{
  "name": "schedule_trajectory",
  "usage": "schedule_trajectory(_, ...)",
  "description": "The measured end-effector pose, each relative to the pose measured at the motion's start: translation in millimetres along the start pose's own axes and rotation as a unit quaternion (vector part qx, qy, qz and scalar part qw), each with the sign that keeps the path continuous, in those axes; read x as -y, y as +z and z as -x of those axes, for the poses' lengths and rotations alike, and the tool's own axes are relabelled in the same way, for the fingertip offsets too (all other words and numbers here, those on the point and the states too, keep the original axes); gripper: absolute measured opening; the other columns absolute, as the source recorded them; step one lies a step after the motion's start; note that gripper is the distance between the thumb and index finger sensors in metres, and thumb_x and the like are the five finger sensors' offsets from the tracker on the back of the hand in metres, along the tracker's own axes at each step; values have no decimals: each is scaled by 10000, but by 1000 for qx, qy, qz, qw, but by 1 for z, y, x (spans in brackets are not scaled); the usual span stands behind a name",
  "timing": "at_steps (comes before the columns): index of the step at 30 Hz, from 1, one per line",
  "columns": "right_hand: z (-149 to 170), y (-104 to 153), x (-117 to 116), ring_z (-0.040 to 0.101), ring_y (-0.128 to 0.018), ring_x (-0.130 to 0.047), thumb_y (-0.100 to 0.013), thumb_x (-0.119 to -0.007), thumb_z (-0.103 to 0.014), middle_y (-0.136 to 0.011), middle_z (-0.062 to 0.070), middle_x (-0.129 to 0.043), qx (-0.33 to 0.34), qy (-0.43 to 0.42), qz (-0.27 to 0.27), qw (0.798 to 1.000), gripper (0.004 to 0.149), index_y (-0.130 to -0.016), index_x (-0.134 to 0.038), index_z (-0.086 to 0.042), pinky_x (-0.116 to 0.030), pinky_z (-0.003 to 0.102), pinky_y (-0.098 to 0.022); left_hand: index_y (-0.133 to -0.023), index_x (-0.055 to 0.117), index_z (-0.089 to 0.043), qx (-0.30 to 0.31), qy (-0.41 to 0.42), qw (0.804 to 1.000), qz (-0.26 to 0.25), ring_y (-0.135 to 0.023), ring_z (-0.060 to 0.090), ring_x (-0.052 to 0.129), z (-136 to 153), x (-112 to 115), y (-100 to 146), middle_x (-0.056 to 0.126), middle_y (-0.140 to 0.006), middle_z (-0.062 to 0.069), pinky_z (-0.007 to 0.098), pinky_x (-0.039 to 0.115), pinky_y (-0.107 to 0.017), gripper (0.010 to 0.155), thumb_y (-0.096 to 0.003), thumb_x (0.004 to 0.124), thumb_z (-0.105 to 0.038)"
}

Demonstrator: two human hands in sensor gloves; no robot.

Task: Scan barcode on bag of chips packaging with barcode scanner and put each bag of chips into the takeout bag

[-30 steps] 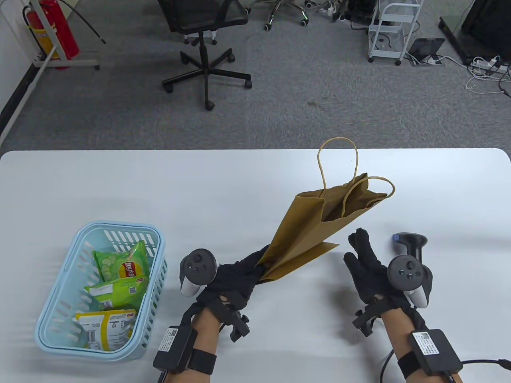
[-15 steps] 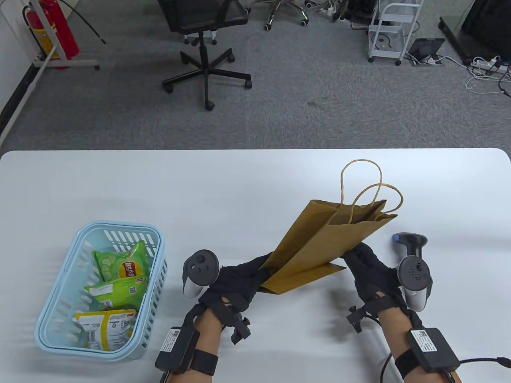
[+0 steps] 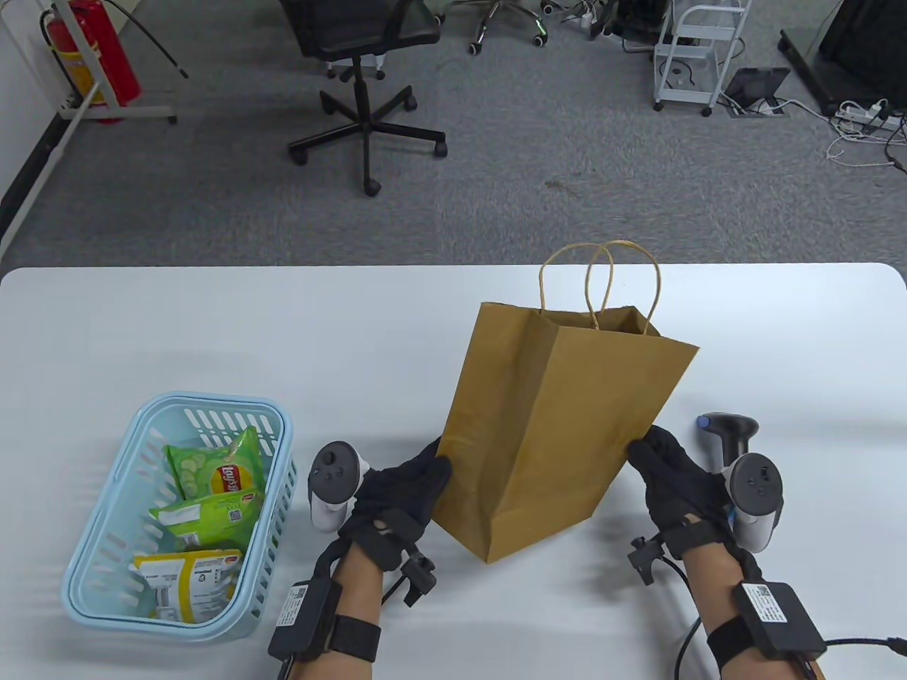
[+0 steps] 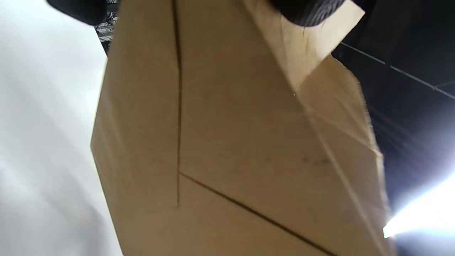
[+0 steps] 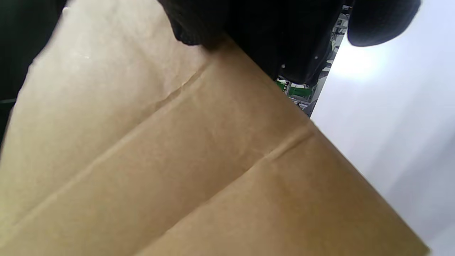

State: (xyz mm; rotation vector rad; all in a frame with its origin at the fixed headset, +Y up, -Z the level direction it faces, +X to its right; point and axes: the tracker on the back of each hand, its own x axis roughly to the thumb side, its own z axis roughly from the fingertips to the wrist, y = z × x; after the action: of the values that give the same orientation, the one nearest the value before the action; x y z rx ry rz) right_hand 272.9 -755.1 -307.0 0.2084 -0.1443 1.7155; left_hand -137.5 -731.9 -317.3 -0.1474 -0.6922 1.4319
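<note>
Plain brown bag (image 3: 553,418); pale blue slotted basket (image 3: 106,567) at 8 o'clock, holding green and yellow chips (image 3: 212,482); white surface (image 3: 283,333); black gloves (image 3: 397,496).

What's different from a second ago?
The paper bag, which lay collapsed and tilted with only the left hand at its base, now stands upright and opened out on the table. The right hand, free before, has come onto the bag's right side. The basket with its chips and the scanner have not moved.
</note>
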Motion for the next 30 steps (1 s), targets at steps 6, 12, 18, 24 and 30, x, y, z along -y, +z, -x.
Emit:
schedule_trajectory(6, -3, -1, 7, 512, -889, -860, -599, -645, -229, -878, 207, -864, -4, -6, 17, 1000, 406, -974, -698, -82, -616, 776, -628, -1174, 532, -150, 24, 95, 995, -32, -1049, 628, 422, 1, -1, -1, 466, -1220, 160, 802, 448, -632, 636, -594, 548, -411)
schedule_trajectory(12, -4, 0, 0, 529, -888, -846, -604, -641, -234, -896, 231, -843, -9, -1, 4, 1000, 428, -991, -656, -52, -610, 773, -621, -1176, 515, -185, 19, 59, 998, -22, -1049, 615, 451, -2, 4, -2, 446, -1219, 167, 792, 461, -637, 636, -588, 548, -424)
schedule_trajectory(18, -5, 1, -1, 618, -916, -738, -614, -618, -259, -995, 344, -698, -24, 27, 18, 999, 640, -1102, -414, 100, -566, 790, -617, -1179, 485, -259, 6, 30, 998, -49, -1050, 615, 408, 0, 6, -2, 392, -1219, 178, 782, 438, -650, 626, -581, 539, -434)
schedule_trajectory(24, -5, 1, -3, 639, -920, -715, -617, -622, -287, -1013, 365, -668, -29, 55, 6, 998, 682, -1112, -374, 112, -555, 795, -616, -1167, 418, -312, -11, -51, 993, -103, -1061, 592, 277, 8, 22, -16, 296, -1219, 143, 765, 353, -672, 625, -565, 525, -443)
schedule_trajectory(30, -7, 1, -8, 647, -922, -705, -617, -625, -304, -1024, 377, -651, -25, 66, -12, 997, 705, -1117, -357, 115, -551, 799, -614, -1152, 364, -352, -28, -63, 983, -168, -1066, 556, 210, 18, 24, -21, 220, -1210, 116, 740, 321, -689, 631, -547, 507, -454)
